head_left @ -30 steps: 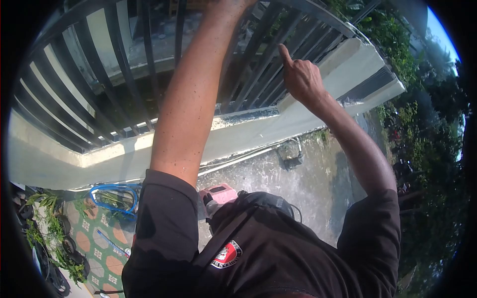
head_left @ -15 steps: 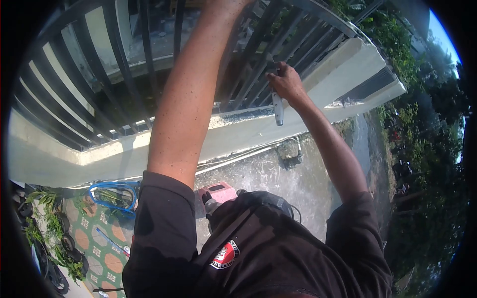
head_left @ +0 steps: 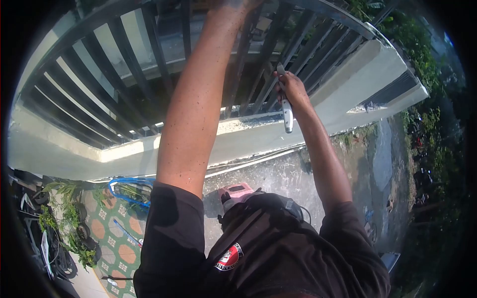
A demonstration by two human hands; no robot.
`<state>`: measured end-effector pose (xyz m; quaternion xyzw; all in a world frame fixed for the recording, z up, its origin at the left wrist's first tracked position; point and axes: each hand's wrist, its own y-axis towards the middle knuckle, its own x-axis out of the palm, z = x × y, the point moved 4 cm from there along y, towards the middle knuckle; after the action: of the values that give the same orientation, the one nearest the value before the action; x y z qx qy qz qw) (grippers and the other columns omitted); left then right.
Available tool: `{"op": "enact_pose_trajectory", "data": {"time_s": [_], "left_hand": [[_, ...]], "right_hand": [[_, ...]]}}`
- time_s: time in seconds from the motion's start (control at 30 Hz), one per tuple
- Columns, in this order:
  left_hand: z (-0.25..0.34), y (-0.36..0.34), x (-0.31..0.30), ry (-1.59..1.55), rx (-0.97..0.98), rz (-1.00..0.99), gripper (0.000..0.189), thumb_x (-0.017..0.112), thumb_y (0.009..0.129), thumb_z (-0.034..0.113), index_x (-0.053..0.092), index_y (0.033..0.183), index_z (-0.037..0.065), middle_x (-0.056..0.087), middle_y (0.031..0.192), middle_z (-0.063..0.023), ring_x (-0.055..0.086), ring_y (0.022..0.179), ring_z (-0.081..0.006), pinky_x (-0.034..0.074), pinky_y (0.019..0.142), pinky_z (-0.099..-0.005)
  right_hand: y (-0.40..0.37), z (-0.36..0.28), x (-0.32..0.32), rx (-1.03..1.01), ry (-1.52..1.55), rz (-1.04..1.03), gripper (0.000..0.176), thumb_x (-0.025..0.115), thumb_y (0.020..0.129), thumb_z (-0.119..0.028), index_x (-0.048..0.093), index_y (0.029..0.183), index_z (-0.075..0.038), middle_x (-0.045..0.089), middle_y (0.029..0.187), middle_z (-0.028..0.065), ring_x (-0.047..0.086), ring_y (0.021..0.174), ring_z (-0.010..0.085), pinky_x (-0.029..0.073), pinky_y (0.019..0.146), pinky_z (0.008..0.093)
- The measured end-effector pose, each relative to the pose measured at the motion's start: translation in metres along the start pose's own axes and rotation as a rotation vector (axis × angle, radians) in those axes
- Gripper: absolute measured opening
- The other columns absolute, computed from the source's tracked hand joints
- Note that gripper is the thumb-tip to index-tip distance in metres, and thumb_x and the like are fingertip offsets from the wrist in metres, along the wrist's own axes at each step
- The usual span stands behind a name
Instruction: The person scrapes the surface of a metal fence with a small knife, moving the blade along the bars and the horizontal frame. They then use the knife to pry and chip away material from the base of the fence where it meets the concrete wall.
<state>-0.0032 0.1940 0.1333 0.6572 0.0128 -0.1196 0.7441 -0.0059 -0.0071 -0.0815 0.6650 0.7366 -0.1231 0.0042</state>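
My right hand (head_left: pixel 295 92) is closed around a scraper (head_left: pixel 287 117), its pale riveted handle pointing down toward me. The short blade sticks up past my fingers, in front of the dark metal bars of a fence (head_left: pixel 118 44). At the top edge of the view, my left arm reaches up across the fence. Only part of my left hand (head_left: pixel 233 4) shows there, close to the top rail, and its fingers are out of sight.
Below the bars runs a pale, worn wall (head_left: pixel 74 149) with flaking paint. On the concrete ground are a pink plastic object (head_left: pixel 236 189) and a blue-framed thing (head_left: pixel 130 185). Potted plants (head_left: pixel 69 218) stand by patterned tiles at left; greenery fills the right.
The whole view has shifted, so fence and ground appear farther right. The scraper's handle has swung slightly and its blade now shows more clearly above my right hand.
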Motion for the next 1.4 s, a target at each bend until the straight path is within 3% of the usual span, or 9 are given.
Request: {"op": "enact_pose_trajectory", "data": {"time_s": [0.07,0.33,0.57,0.7,0.83,0.97,1.1,1.27,1.4], "left_hand": [[0.000,0.005,-0.007,-0.018,-0.078,-0.195,0.056,0.050,0.092,0.050,0.067,0.064,0.005,0.064,0.061,-0.0161,0.064,0.064,-0.0294,0.045,0.071,-0.0414],[0.006,0.004,-0.009,0.117,0.045,-0.146,0.053,0.050,0.092,0.047,0.067,0.063,0.006,0.065,0.061,-0.0127,0.063,0.062,-0.0283,0.044,0.068,-0.0421],[0.005,-0.001,-0.009,0.088,0.064,-0.039,0.052,0.050,0.092,0.047,0.068,0.065,0.007,0.065,0.062,-0.0128,0.063,0.063,-0.0281,0.043,0.068,-0.0424],[0.006,-0.002,-0.008,0.068,0.087,0.011,0.051,0.050,0.092,0.047,0.068,0.065,0.007,0.065,0.062,-0.0128,0.063,0.063,-0.0280,0.043,0.069,-0.0426],[0.003,0.004,-0.002,0.150,0.091,-0.137,0.051,0.046,0.093,0.046,0.070,0.070,0.008,0.066,0.065,-0.0133,0.063,0.066,-0.0283,0.042,0.072,-0.0437],[0.008,0.005,-0.003,0.148,0.059,-0.160,0.055,0.042,0.095,0.045,0.071,0.069,0.007,0.067,0.067,-0.0136,0.064,0.068,-0.0283,0.042,0.074,-0.0439],[0.009,0.008,-0.004,0.160,0.038,-0.251,0.056,0.041,0.095,0.045,0.071,0.067,0.007,0.067,0.067,-0.0140,0.064,0.067,-0.0289,0.042,0.075,-0.0435],[0.011,0.008,-0.011,0.142,0.054,-0.157,0.053,0.042,0.095,0.043,0.070,0.068,0.006,0.067,0.066,-0.0142,0.064,0.067,-0.0297,0.043,0.073,-0.0444],[0.005,0.003,-0.005,0.098,0.052,-0.148,0.050,0.045,0.093,0.042,0.071,0.069,0.006,0.067,0.065,-0.0144,0.064,0.067,-0.0299,0.044,0.072,-0.0457]], "right_hand": [[0.002,0.001,0.000,-0.011,-0.004,-0.008,0.030,0.036,0.097,-0.022,0.054,0.113,-0.005,0.055,0.074,0.0030,0.051,0.055,0.0116,0.042,0.051,0.0272],[0.007,0.008,-0.001,-0.011,0.186,0.059,0.040,0.043,0.093,-0.013,0.044,0.132,-0.004,0.056,0.080,0.0037,0.051,0.056,0.0117,0.046,0.052,0.0286],[-0.014,-0.018,0.007,-0.133,0.300,0.090,0.035,0.040,0.098,-0.013,0.043,0.130,-0.003,0.050,0.076,0.0018,0.045,0.054,0.0082,0.040,0.046,0.0247],[-0.010,-0.014,0.008,-0.060,0.227,0.118,0.028,0.040,0.100,-0.013,0.044,0.127,-0.008,0.051,0.077,0.0008,0.044,0.053,0.0085,0.041,0.047,0.0264],[-0.019,-0.053,0.000,-0.160,0.320,0.051,0.034,0.039,0.099,-0.013,0.041,0.131,-0.004,0.049,0.077,0.0000,0.042,0.057,0.0063,0.039,0.046,0.0227],[-0.017,-0.029,0.000,-0.061,0.314,0.057,0.034,0.039,0.098,-0.012,0.041,0.130,-0.004,0.048,0.076,0.0002,0.041,0.055,0.0068,0.039,0.046,0.0234],[-0.016,-0.050,-0.006,-0.190,0.299,0.054,0.032,0.041,0.098,-0.013,0.042,0.129,-0.005,0.051,0.075,0.0006,0.045,0.053,0.0091,0.041,0.046,0.0278],[-0.013,-0.026,0.001,-0.068,0.327,0.050,0.034,0.040,0.097,-0.010,0.041,0.129,-0.002,0.050,0.075,0.0028,0.040,0.051,0.0093,0.038,0.044,0.0265],[-0.013,-0.051,-0.006,-0.174,0.315,0.046,0.035,0.040,0.096,-0.010,0.041,0.130,-0.001,0.050,0.074,0.0023,0.040,0.051,0.0095,0.038,0.044,0.0270]]}}
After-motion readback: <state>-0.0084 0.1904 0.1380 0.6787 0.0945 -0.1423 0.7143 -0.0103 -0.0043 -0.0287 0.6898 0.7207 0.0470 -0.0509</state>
